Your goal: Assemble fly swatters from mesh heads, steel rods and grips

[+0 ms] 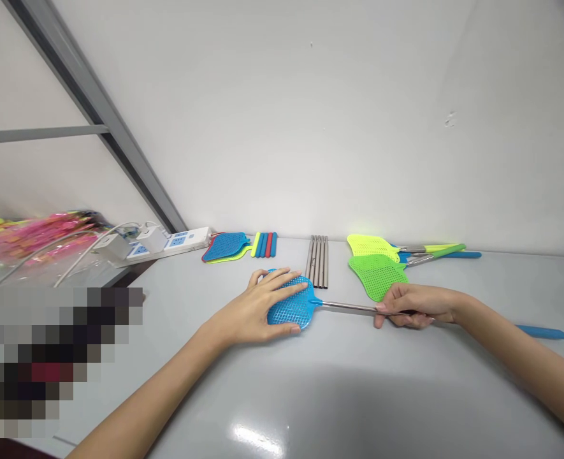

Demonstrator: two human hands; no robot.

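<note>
Steadying, seemingly, the blue plastic mesh swatter-head (292, 311) mid-frame, the left hand (259, 311) lies fingers spread; the right hand (408, 307), fingers curled, grips its silver metal rod (349, 306).

A workshop: steel rods (317, 262), coloured grips (264, 245) and swatter heads (229, 246) lie sorted on my grey table (334, 370), near a power strip (188, 240) and, blurred at left, apparently bagged goods (47, 239).

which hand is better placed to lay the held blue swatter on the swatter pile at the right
Probably the right hand: it grips the metal rod of the blue swatter, close beside the swatter pile. The left hand lies spread over the mesh head, farther away.
</note>
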